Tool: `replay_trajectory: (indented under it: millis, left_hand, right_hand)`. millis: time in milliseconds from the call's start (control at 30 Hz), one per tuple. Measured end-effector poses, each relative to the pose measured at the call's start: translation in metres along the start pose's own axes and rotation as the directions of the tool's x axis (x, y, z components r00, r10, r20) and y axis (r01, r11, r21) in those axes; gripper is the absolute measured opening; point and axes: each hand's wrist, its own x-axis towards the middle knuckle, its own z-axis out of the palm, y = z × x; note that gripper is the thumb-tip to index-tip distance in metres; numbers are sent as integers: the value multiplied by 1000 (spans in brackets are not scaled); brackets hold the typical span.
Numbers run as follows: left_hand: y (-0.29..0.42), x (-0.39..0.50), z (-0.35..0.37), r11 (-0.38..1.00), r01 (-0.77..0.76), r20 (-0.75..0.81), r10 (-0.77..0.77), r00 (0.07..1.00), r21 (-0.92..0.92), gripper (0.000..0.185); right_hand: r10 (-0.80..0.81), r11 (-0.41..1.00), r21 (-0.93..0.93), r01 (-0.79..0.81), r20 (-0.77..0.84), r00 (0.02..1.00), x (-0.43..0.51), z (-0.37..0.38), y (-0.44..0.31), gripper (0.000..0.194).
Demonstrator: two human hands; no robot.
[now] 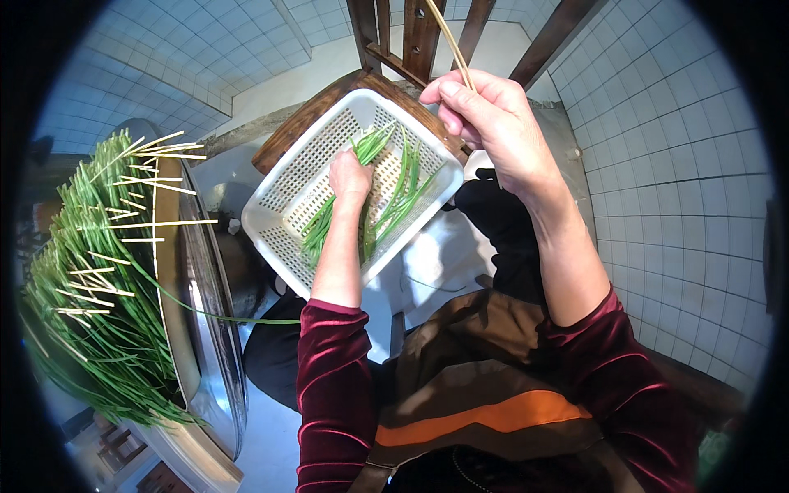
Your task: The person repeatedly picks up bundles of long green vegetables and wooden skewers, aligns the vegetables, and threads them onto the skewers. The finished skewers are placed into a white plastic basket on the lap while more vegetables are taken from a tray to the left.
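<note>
Inside a white perforated plastic basket [290, 185], my left hand [351, 175] is closed around a bunch of garlic chives [373, 144]. Their long ends trail below my wrist toward the basket's near side. Some loose chives [404, 194] lie to the right of that hand, along the basket floor and wall. Above the basket's right corner, my right hand [493, 117] pinches a few thin bamboo skewers [455, 46] between thumb and fingers. The skewers point up and away from me, past the top of the view.
A wooden chair [296, 132] with a slatted back supports the basket. At left, a large heap of chives [105, 259] with bamboo sticks poking out is piled at a metal basin [216, 370]. White tiled walls [666, 203] rise on the right and behind the chair.
</note>
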Motion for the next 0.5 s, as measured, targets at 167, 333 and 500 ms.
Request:
replay_trajectory:
  millis: [167, 333, 500]
  left_hand:
    - [-4, -1, 5, 998, -19, -108, 12, 994, -66, 34]
    - [4, -15, -32, 826, 49, 144, 40, 989, -562, 37]
    - [39, -35, -15, 763, -123, 129, 261, 957, -634, 49]
  right_hand:
    - [-10, 1000, -23, 10, 5, 1000, 0, -2, 0, 26]
    - [-37, 999, -25, 38, 12, 999, 0, -3, 2, 25]
    - [-34, 999, 1, 34, 32, 999, 0, 1, 4, 24]
